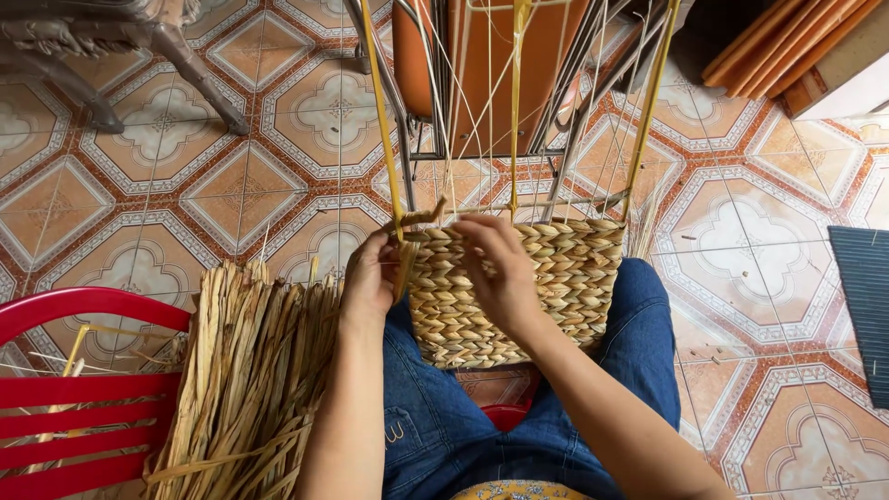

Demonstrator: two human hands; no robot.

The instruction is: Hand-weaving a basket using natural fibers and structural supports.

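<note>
The half-woven basket point(519, 287) rests on the person's lap, its upright stakes point(512, 111) rising above the rim. The left hand point(369, 278) has its fingers clamped on the twisted straw strand point(419, 218) at the corner; the right hand point(500, 268) presses curled fingers on the rim (keeping each row snug looks wise). Dried straw point(250, 370) lies alongside on a red chair point(83, 393).

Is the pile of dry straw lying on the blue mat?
No, the straw bundle rests on the red chair, far from the blue mat.

Left hand point(369, 278) fingertips hidden behind basket point(519, 292) edge; frame rods point(515, 102) cut off top.
</note>
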